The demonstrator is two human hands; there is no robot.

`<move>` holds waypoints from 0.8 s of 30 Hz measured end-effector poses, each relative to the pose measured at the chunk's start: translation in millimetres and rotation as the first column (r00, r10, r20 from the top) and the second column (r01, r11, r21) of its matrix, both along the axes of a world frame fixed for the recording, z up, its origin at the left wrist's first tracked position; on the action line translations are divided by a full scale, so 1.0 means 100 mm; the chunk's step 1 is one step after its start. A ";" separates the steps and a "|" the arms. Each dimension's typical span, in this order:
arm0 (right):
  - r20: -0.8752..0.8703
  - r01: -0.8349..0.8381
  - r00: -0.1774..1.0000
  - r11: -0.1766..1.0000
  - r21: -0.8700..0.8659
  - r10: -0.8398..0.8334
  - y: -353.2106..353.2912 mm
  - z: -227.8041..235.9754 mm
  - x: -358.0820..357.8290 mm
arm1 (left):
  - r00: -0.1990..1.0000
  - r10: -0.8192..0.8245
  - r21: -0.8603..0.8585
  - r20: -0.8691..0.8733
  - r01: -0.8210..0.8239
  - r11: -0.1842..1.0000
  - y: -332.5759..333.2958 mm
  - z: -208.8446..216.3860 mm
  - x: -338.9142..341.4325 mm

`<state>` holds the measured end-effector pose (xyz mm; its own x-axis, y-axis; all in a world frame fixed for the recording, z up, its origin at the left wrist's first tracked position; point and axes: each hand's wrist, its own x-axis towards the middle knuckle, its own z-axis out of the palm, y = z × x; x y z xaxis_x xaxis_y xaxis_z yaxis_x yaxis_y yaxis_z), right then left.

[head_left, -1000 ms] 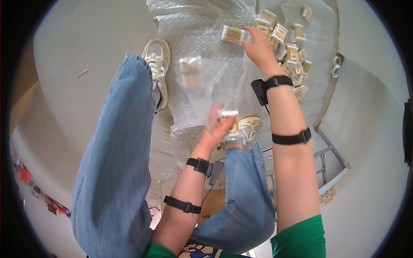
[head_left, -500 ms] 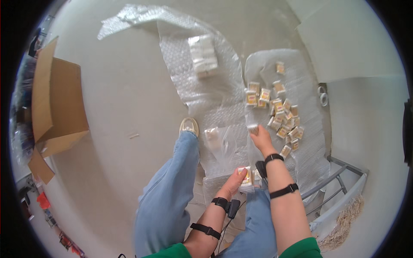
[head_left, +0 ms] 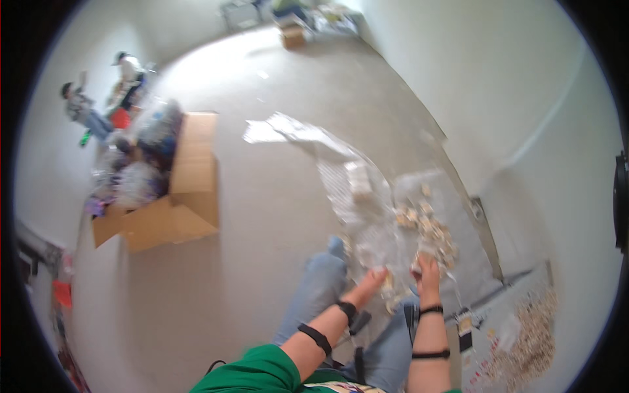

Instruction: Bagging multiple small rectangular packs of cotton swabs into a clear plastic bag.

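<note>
The left hand (head_left: 375, 278) pinches a small pack of swabs (head_left: 388, 283). The right hand (head_left: 428, 270) is near it, too blurry to tell its grip. Just past the right hand, more packs (head_left: 434, 230) lie on bubble wrap (head_left: 469, 255). Far to the left is a big box (head_left: 194, 156).

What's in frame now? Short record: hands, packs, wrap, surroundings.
left hand: at a small yellow-white pack; grip blurred
right hand: at near edge of pack pile; grip blurred
pack pile: loose, on right-hand wrap sheet
white stack: on left-hand bubble wrap
cardboard box: flaps open, on floor to the left
people: two visible, far upper left
</note>
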<state>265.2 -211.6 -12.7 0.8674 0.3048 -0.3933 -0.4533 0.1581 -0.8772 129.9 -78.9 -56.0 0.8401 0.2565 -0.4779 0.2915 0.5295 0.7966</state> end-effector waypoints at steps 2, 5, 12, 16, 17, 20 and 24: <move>-0.077 0.007 0.997 1.000 0.013 -0.006 -0.02 -0.02 -0.51 | 0.998 -0.045 -0.006 -0.051 0.045 0.999 -0.13 -0.03 -0.34; -0.224 0.011 0.974 1.000 0.006 -0.010 0.05 -0.33 -1.27 | 0.999 0.015 -0.186 -0.042 -0.023 0.982 -0.20 -0.10 -0.95; -0.207 -0.045 0.978 0.989 -0.143 0.015 -0.02 -0.89 -1.69 | 0.976 -0.102 0.092 -0.193 0.122 0.988 -0.11 0.02 -1.41; -0.198 -0.037 0.980 0.975 -0.220 -0.007 -0.15 -0.93 -1.54 | 0.979 -0.024 0.102 -0.204 0.046 0.994 0.00 0.06 -1.24; -0.202 -0.022 0.979 0.975 -0.221 -0.024 -0.17 -0.93 -1.53 | 0.979 -0.026 0.104 -0.202 0.048 0.993 0.04 0.11 -1.21; -0.148 -0.061 0.989 0.962 -0.267 0.022 -0.19 -0.97 -1.54 | 0.986 -0.035 0.098 -0.164 0.052 0.994 0.14 0.13 -1.20; -0.122 -0.128 0.987 0.969 -0.211 0.103 -0.15 -1.01 -1.61 | 0.980 0.050 0.161 -0.195 -0.018 0.987 0.16 -0.25 -1.34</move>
